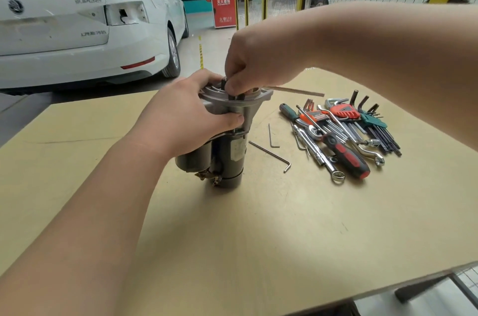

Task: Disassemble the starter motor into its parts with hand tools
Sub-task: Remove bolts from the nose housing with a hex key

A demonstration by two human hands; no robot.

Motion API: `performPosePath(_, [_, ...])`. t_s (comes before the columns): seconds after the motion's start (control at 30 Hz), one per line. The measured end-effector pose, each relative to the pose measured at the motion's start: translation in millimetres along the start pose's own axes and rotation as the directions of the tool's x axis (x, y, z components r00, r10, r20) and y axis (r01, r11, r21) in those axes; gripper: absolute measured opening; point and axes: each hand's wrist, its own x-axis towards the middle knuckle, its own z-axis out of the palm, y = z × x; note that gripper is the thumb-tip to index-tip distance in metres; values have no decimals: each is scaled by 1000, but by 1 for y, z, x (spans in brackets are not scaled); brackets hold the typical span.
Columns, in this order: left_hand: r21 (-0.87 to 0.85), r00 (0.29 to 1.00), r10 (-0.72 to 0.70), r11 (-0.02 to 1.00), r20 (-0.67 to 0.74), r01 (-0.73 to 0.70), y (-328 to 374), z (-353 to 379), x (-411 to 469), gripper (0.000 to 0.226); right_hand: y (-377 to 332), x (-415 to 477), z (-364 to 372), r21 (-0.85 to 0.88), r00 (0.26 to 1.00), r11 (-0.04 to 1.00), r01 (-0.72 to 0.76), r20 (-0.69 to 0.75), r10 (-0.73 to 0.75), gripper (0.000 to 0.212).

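The starter motor stands upright on the tan table, its dark cylinders down and its silver nose housing on top. My left hand wraps around the housing from the left, thumb pressed on its front. From above, my right hand pinches a thin dark hex key that stands upright in the top of the housing. The key's tip and the screw it meets are hidden by my fingers.
Two loose hex keys lie just right of the motor. Further right is a pile of tools: a red-and-black screwdriver, wrenches, hex key sets in orange and green holders. A white car stands beyond the table's far edge.
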Motion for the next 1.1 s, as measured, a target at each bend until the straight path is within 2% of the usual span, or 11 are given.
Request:
performPosePath(0.2, [-101, 995, 51, 994, 81, -43, -11, -10, 1, 49, -4, -5, 2, -44, 977, 982, 185, -101, -188, 34])
performPosePath(0.3, [-131, 994, 63, 990, 91, -51, -13, -11, -1, 51, -7, -4, -1, -71, 980, 982, 173, -85, -179, 33])
performPosePath(0.37, [-137, 995, 66, 989, 68, -56, -14, -10, -2, 49, -4, -10, -3, 1, 978, 989, 148, -148, -146, 35])
performPosePath(0.47, [-129, 998, 55, 990, -12, -56, -20, -8, -8, 56, 16, -23, 7, 422, 937, 902, 95, -344, 63, 35])
performPosePath(0.53, [-144, 996, 46, 988, -78, -57, -29, -6, -15, 64, 31, -30, 31, 649, 923, 761, -18, -281, 262, 34])
performPosePath(0.6, [-161, 988, 34, 985, -151, -58, -38, -6, -22, 69, 44, -36, 68, 724, 905, 658, -207, -114, 410, 36])
performPosePath(0.7, [-158, 972, -12, 987, -233, -25, -50, -8, -25, 71, 58, -39, 120, 713, 855, 574, -403, 69, 514, 37])
performPosePath(0.77, [-164, 967, -44, 987, -250, 3, -58, -10, -25, 72, 62, -37, 143, 694, 835, 560, -453, 110, 539, 35])
performPosePath(0.9, [-170, 970, -40, 985, -241, -2, -63, -13, -26, 69, 61, -27, 177, 596, 830, 649, -472, 53, 555, 30])
performPosePath(1.0, [-120, 980, -2, 993, -200, -23, -60, -14, -23, 66, 57, -20, 184, 381, 810, 769, -512, -84, 581, 19])
performPosePath(1.1, [-60, 987, 36, 997, -156, -46, -53, -14, -20, 67, 44, -11, 182, 188, 864, 862, -470, -103, 493, 28])
